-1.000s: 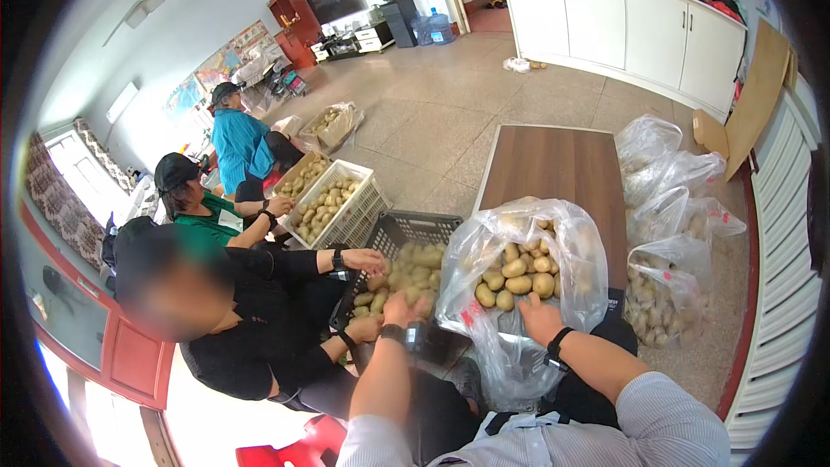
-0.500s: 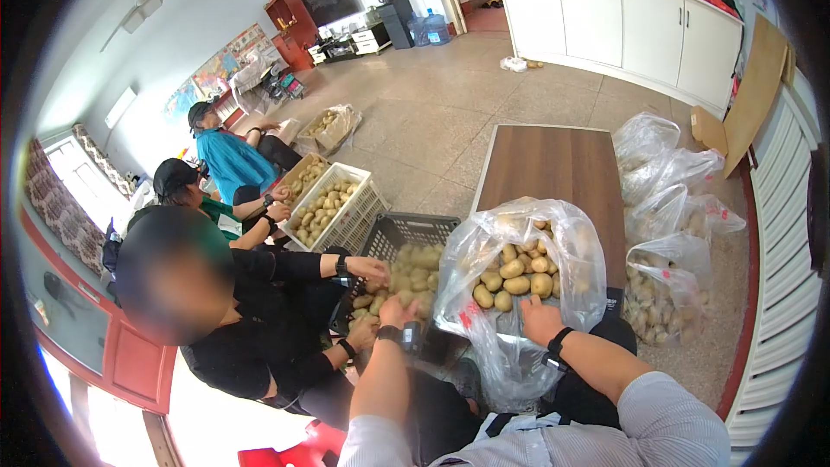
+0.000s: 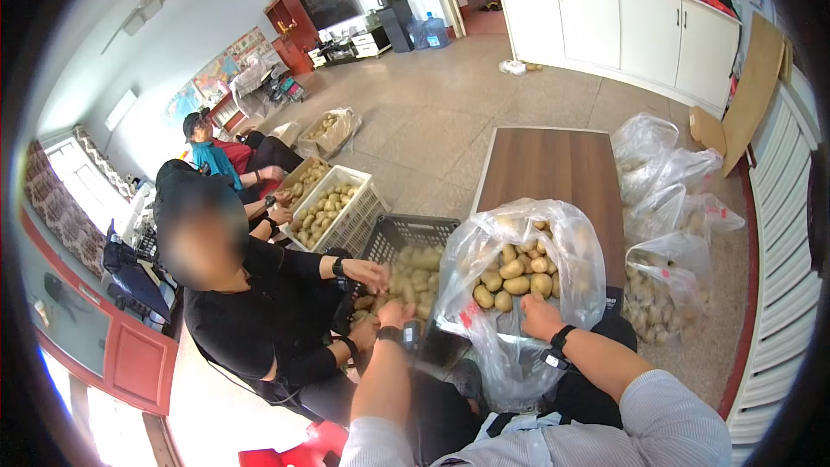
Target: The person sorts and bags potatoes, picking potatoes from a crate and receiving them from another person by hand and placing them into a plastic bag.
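My left hand [image 3: 395, 315] reaches over the near side of a dark crate [image 3: 413, 227] of potatoes [image 3: 413, 277]. Its fingertips are hidden, so I cannot tell whether it grips one. In front of me a clear plastic bag [image 3: 581, 242] stands with its mouth spread wide, and a heap of potatoes [image 3: 516, 277] lies inside. My right hand [image 3: 542, 318] is at the bag's near side, just below the heap, its fingers closed on the plastic. A co-worker's hands [image 3: 367, 275] are at the same crate, left of mine.
A brown-topped table [image 3: 549, 169] stands behind the bag. Several filled plastic bags [image 3: 661, 294] line the floor at right. At left, a white crate [image 3: 354, 220] and a further box [image 3: 309, 175] hold potatoes. Co-workers sit along that side; a white cabinet [image 3: 605, 26] stands at the back.
The nearest co-worker's head and body have shifted right and up. The farthest co-worker has leaned back. Both my hands stay in nearly the same place.
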`<action>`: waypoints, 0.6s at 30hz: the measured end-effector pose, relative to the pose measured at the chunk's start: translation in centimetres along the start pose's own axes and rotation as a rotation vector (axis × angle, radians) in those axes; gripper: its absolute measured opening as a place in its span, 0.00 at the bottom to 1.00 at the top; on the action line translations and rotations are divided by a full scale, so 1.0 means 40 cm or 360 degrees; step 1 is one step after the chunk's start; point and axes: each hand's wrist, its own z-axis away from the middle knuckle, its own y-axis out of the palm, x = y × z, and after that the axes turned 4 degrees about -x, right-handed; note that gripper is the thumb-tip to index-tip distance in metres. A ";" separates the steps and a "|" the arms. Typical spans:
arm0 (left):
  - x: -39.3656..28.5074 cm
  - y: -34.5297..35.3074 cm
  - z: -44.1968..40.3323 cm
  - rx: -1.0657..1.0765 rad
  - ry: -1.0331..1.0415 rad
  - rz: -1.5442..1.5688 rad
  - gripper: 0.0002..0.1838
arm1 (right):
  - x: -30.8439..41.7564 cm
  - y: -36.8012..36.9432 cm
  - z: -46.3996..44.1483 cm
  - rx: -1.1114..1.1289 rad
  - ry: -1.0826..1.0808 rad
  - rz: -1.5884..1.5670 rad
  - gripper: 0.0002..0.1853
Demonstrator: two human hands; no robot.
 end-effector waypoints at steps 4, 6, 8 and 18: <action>-0.035 -0.001 -0.002 -0.0057 0.0139 0.0107 0.22 | -0.008 0.014 -0.009 -0.0006 0.0038 -0.0176 0.18; -0.053 0.016 -0.003 -0.0088 0.0120 0.0623 0.17 | -0.020 0.029 -0.014 -0.0036 0.0025 -0.0273 0.18; -0.081 0.026 0.004 -0.0021 -0.0095 0.1587 0.14 | -0.038 0.049 -0.030 -0.0135 -0.0043 -0.0397 0.19; -0.310 -0.155 0.105 0.0549 -0.0547 0.2695 0.17 | -0.015 0.062 -0.052 -0.0213 0.0069 -0.0777 0.21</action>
